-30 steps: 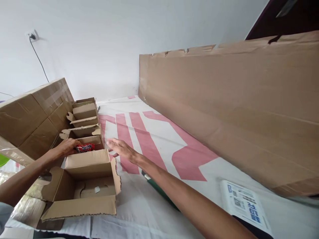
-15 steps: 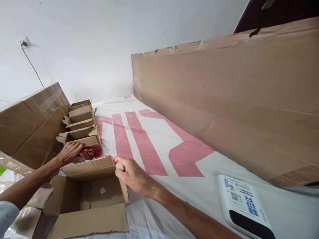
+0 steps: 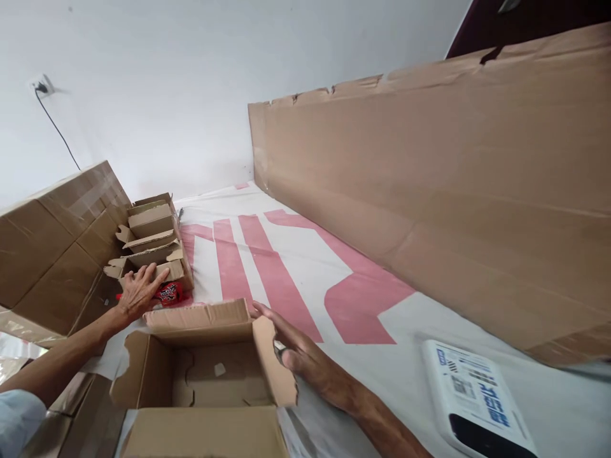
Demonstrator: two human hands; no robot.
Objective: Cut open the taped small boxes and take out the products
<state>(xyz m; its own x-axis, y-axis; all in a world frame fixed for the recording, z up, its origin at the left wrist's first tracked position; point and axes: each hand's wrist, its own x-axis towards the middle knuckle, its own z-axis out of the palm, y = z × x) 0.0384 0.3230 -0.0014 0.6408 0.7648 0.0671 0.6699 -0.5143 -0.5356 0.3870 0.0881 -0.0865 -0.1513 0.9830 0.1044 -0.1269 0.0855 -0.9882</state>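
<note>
An open, unfilled cardboard box (image 3: 219, 375) stands in front of me with its flaps folded out. My right hand (image 3: 308, 362) lies along its right side flap, fingers stretched toward the far corner and thumb apart. Something small, dark and shiny shows between thumb and flap; I cannot make out what it is. My left hand (image 3: 142, 289) is spread over the near edge of the row of small open cartons (image 3: 153, 222), its fingertips on the nearest carton. Beside that hand, a red printed packet (image 3: 169, 294) sits partly covered at the foot of this carton.
A large taped carton (image 3: 57, 248) stands at the left behind the row. A tall cardboard panel (image 3: 429, 197) runs along the right side. A white device with a black end (image 3: 477, 394) lies at the lower right on the red-and-white sheet (image 3: 286, 286).
The open box has shifted right and nearer to me. My right hand has loosened from its corner and moved right with it. My left hand has spread its fingers over the nearest carton.
</note>
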